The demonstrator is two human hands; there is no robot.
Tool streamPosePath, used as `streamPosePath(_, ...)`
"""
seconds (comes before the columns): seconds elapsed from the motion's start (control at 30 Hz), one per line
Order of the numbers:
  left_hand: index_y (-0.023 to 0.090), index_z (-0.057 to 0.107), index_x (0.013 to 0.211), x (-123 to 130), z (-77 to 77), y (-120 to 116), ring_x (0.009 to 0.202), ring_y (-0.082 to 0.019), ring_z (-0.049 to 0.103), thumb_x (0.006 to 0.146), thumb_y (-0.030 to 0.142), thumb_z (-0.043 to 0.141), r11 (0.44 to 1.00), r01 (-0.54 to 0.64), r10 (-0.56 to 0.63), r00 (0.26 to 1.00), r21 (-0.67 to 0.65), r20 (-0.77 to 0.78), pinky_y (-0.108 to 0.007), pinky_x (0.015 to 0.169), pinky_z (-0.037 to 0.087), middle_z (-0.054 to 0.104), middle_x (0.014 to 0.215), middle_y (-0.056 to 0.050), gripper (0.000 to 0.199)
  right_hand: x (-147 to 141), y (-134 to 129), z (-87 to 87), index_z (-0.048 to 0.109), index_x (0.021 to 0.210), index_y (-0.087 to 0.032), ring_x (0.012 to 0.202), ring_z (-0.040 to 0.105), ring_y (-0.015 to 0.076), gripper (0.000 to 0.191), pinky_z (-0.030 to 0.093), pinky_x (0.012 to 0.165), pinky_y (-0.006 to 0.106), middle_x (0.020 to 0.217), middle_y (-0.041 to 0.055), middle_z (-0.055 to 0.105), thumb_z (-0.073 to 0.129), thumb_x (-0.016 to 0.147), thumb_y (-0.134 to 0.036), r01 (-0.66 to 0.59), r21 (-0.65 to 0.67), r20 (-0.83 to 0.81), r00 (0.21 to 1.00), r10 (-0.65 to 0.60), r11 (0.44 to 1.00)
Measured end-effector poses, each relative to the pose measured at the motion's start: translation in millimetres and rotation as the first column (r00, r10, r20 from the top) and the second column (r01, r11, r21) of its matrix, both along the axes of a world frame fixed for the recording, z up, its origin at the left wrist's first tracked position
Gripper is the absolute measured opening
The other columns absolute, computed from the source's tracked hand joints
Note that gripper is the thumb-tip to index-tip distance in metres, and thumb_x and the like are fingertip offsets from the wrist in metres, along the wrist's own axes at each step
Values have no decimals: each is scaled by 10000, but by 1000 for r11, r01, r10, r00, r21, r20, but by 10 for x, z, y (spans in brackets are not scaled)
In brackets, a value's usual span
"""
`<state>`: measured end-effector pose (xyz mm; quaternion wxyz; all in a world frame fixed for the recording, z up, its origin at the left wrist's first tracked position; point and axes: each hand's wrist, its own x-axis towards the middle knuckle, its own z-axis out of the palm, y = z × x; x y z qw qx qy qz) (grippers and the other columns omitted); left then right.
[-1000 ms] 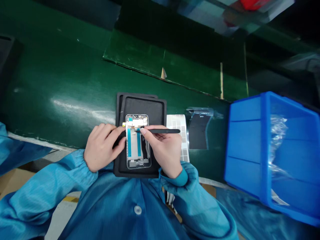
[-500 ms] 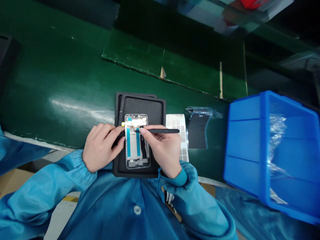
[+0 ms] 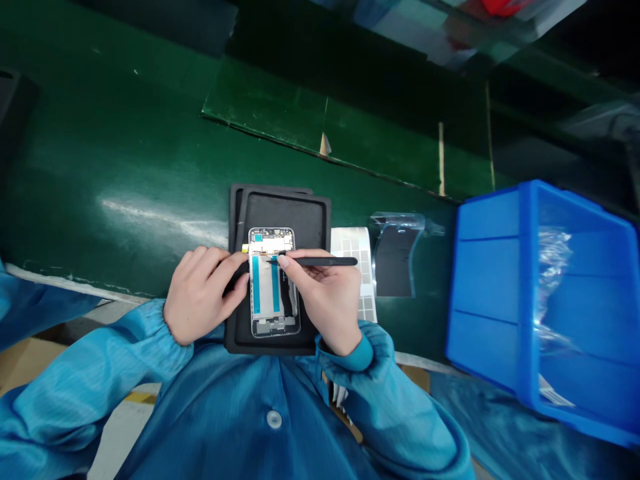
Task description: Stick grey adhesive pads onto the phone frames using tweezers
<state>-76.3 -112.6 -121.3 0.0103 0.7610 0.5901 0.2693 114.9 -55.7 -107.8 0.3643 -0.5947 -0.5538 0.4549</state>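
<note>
An opened smartphone (image 3: pixel 267 287) lies in a black tray (image 3: pixel 293 213), its circuit board at the top and two blue strips down its frame. My left hand (image 3: pixel 203 293) is at the phone's left edge, thumb and forefinger tips pressed to its side. A yellow tab (image 3: pixel 245 248) sticks out just above those fingertips. Between finger and thumb of my right hand (image 3: pixel 333 297) is a slim black tool, apparently tweezers (image 3: pixel 330 262), held almost level. Its tip points left over the phone, just below the board; whether it touches anything there is too small to tell.
Right of the tray lie a sheet of grey square stickers (image 3: pixel 367 307) and a dark panel in clear film (image 3: pixel 396 260). A blue bin (image 3: pixel 485 287) holding clear plastic bags stands farther right. A raised green board (image 3: pixel 280 123) crosses the back of the green table (image 3: pixel 125 167).
Hardly anything differs. Both hands, the tweezers and the phone keep the same positions; the whole view has shifted very slightly.
</note>
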Motion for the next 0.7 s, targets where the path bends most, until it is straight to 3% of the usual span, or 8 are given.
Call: streamPosePath(0.7, 156, 669, 1127, 29, 35, 20, 783, -214, 540, 929, 273, 607, 999, 38, -38, 999, -33, -10, -361, 665, 403, 656, 887, -68, 238, 7, -4, -15, 765, 816, -194, 707, 747, 202, 157, 630, 649, 317, 820, 50, 792, 823, 763, -330, -5, -23, 11, 1000, 5, 1000)
